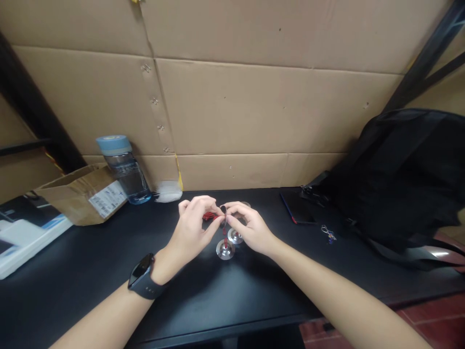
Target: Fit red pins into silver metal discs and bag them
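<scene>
Above the table, my left hand (196, 223) and my right hand (254, 225) meet fingertip to fingertip. Between them they pinch a small metal disc, seen nearly edge-on, which looks like a finger cymbal (224, 213). Red cord (208, 216) shows behind my left fingers, and more hangs below the disc. Directly underneath, a shiny domed finger cymbal (225, 250) with red cord at its centre lies on the table. A second such cymbal (235, 236) sits beside it, partly covered by my right hand. Behind my right knuckles the rim of another round piece (246, 204) peeks out.
On the left of the black table (203, 300) stand an open cardboard box (82, 194) and a blue-lidded water bottle (125, 169). To the right lie a dark flat case (298, 208), a small tangle of thin cord (329, 233) and a black backpack (410, 179). Cardboard panels (254, 111) back the table.
</scene>
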`<state>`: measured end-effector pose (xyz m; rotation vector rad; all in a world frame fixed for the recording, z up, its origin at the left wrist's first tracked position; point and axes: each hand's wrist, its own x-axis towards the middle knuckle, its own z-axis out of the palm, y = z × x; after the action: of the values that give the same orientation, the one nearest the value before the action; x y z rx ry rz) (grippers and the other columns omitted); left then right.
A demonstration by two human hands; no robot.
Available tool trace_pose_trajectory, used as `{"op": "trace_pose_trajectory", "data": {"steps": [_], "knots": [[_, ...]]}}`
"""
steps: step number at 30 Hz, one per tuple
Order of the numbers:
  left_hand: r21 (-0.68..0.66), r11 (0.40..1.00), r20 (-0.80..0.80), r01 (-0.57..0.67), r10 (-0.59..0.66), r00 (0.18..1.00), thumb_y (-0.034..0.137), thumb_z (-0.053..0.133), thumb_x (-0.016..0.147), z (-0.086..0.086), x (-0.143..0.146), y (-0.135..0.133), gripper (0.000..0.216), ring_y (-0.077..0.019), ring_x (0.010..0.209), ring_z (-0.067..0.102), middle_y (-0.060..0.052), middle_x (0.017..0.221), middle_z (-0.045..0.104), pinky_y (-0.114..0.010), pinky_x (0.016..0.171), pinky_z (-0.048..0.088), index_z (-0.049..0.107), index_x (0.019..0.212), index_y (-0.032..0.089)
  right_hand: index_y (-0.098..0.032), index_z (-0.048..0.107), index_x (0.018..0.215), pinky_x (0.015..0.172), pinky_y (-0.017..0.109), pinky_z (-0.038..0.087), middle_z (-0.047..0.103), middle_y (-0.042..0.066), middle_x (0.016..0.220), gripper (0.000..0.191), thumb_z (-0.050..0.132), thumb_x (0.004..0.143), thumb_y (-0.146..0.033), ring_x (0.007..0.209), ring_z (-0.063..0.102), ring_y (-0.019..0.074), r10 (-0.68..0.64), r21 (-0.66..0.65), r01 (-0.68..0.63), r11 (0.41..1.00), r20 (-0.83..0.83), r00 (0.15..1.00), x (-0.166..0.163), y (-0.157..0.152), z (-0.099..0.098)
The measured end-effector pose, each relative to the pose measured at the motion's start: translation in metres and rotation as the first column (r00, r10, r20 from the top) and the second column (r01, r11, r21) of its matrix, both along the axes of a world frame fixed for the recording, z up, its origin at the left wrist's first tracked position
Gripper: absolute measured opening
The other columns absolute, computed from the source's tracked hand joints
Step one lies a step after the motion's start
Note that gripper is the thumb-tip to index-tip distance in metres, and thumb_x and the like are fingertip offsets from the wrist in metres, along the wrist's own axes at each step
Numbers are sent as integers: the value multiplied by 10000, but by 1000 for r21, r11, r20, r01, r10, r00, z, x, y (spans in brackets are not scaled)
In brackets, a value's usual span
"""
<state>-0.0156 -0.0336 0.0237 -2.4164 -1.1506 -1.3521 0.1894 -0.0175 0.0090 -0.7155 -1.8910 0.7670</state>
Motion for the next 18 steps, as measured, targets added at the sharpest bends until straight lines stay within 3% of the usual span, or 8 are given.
{"op": "trace_pose_trajectory", "data": {"steps": [5,11,18], "knots": [[-76,997,6,26,-26,1000,254,509,1015,6,-3,-3,61,-202,939,678,-33,1009,714,-402,909,360,530,1067,231,-214,665,911,1068,400,421,655,78,1289,132,577,1003,-246,1211,607,215,-53,84,44,996,114,992,1,-5,5],[-206,978,-95,28,-48,994,315,629,926,6,-5,-1,283,-241,1071,667,-49,1149,724,-419,940,327,524,1181,251,-226,663,921,1094,454,390,622,80,1328,97,597,988,-249,1256,551,235,-122,133,95,987,208,970,3,-3,3],[-376,921,-102,97,-145,984,354,624,944,-4,-4,8,341,-236,1064,693,-23,1082,774,-408,933,313,493,1245,262,-228,669,939,1081,467,393,620,77,1321,91,601,987,-264,1235,543,242,-124,138,95,986,221,967,4,0,0]]}}
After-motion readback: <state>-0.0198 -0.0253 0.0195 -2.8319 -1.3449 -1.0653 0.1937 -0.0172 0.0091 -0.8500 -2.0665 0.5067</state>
